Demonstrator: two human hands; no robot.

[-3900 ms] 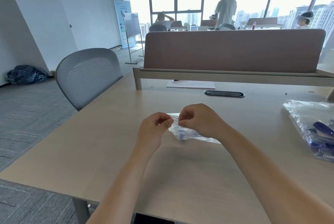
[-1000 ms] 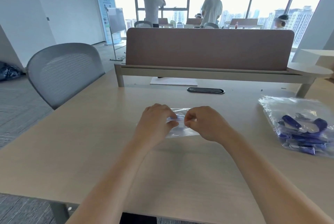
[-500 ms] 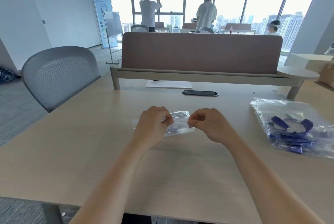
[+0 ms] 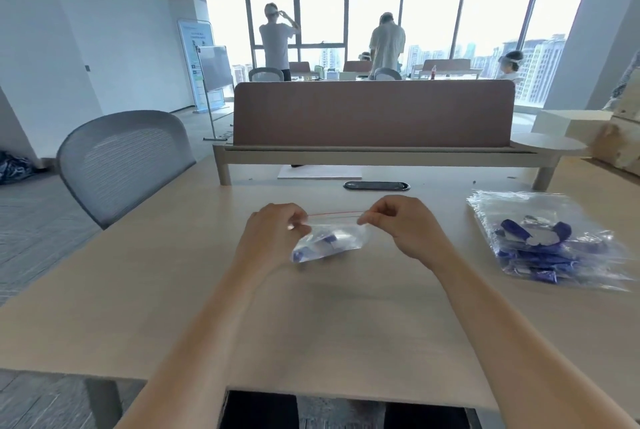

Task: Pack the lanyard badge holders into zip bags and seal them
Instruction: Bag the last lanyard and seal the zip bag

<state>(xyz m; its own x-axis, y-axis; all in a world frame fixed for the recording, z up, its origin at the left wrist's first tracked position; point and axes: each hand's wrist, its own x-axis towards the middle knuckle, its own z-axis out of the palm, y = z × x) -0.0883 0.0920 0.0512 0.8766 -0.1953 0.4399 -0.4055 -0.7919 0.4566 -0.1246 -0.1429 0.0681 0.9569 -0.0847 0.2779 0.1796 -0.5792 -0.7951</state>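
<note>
Pinching the small zip bag (image 4: 332,238) at its two top corners: left hand (image 4: 273,238) on the left corner, right hand (image 4: 401,228) on the right corner, fingers curled in and thumbs tight on the plastic. Pulled straight between the two hands, the red zip line (image 4: 332,214). Hanging down under that line, the rest of the bag, over the middle of the table (image 4: 173,290). Cannot tell if its bottom touches the wood. Inside, bunched low, a blue and white lanyard badge holder (image 4: 322,245). Cannot tell if the zip is pressed closed all the way.

Biggest of all, the light wooden table, wide under both arms. Next, the brown screen (image 4: 374,113), standing along the far side of the table. Then the grey mesh chair (image 4: 121,165), close to the left edge. Then the big clear bag (image 4: 540,241), lying flat on the right, well apart from the hands, with more blue lanyards inside. Then a white sheet (image 4: 318,172), flat under the shelf of the screen. Smallest, a black oval slot (image 4: 376,185) in the table top, just past the hands.
</note>
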